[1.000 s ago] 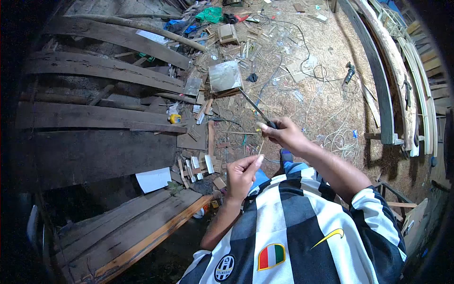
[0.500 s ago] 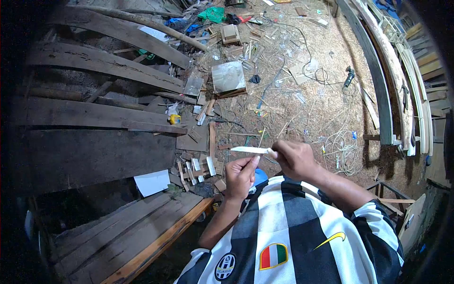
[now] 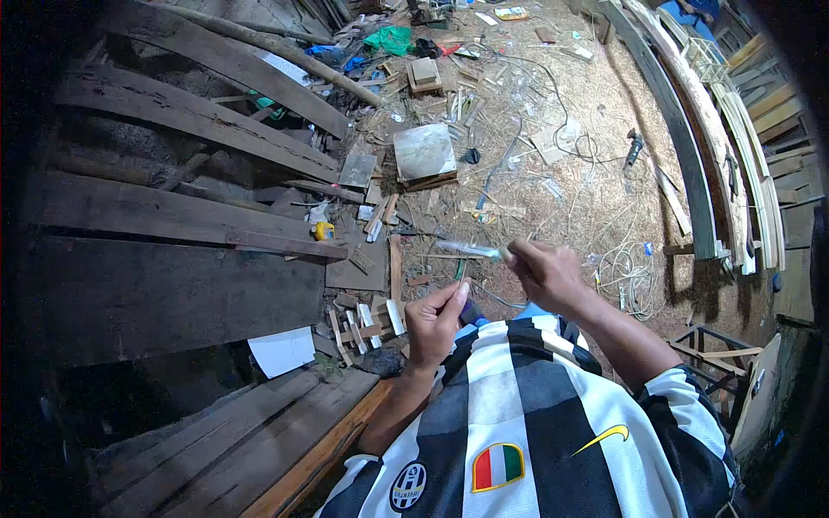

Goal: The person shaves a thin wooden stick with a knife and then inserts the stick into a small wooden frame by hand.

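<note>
My right hand [image 3: 548, 274] is closed around the handle end of a knife [image 3: 471, 249]. Its pale blade points left and is smeared by motion. Below and left of the blade, my left hand [image 3: 436, 326] pinches a thin wooden stick [image 3: 465, 271] between thumb and forefinger, the stick's tip pointing up. A gap separates the blade from the left fingertips. Both hands are in front of my striped shirt, above the littered floor. Most of the knife handle is hidden in my right fingers.
Dark planks [image 3: 173, 216] line the left side, with a yellow tape measure [image 3: 323, 231] at one end. A square board-topped block [image 3: 425, 151] stands ahead on the shavings. An angle grinder [image 3: 635, 147] and a coiled cable [image 3: 626, 281] lie right, beside long timber beams [image 3: 682, 129].
My right hand has lifted the knife up and away from the left fingertips, where the blade was close to the stick. The left hand keeps its pinch. The view has shifted slightly.
</note>
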Demonstrator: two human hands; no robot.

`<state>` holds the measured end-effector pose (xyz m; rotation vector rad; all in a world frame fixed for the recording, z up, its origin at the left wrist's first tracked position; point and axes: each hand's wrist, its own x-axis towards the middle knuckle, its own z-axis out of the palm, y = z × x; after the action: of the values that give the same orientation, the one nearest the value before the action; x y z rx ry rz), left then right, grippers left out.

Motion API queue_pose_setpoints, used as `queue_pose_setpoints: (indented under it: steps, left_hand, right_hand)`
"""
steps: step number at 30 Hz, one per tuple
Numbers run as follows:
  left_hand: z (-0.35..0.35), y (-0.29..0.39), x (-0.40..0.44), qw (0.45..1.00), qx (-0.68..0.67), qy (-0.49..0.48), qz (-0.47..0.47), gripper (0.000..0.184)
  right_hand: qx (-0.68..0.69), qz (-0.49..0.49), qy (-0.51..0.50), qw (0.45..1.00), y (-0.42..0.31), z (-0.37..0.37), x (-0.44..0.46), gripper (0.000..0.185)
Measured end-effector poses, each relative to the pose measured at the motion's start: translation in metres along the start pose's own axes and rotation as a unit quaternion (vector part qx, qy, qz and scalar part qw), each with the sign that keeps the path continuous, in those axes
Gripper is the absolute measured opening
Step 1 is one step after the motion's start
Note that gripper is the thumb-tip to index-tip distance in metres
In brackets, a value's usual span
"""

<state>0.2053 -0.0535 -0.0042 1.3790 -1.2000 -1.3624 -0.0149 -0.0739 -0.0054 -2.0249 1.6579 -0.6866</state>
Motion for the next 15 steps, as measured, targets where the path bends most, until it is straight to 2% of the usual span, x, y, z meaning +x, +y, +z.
queue_pose_setpoints:
  steps: [5, 9, 12, 13, 15]
  left_hand:
    - [-0.036, 0.000, -0.006, 0.998, 0.050, -0.032, 0.018, 0.017]
    - [-0.053, 0.005, -0.009, 0.998, 0.043, -0.036, 0.034, 0.018]
    - [-0.063, -0.008, -0.014, 0.998, 0.045, -0.008, 0.036, 0.020]
    - [-0.065, -0.009, -0.017, 0.998, 0.045, -0.007, 0.037, 0.020]
    - [-0.070, -0.011, -0.021, 0.998, 0.046, -0.027, 0.041, 0.021]
  right_hand:
    - [0.038, -0.082, -0.027, 0.996, -0.045, 0.026, -0.007, 0.019]
    - [0.010, -0.065, -0.030, 0.997, -0.053, 0.043, -0.005, 0.018]
    - [0.006, -0.016, 0.040, 0.999, -0.033, 0.060, 0.002, 0.020]
    - [-0.030, 0.042, 0.014, 0.999, -0.025, 0.056, 0.008, 0.022]
    - [-0.054, 0.058, -0.005, 0.997, -0.024, 0.045, 0.010, 0.021]
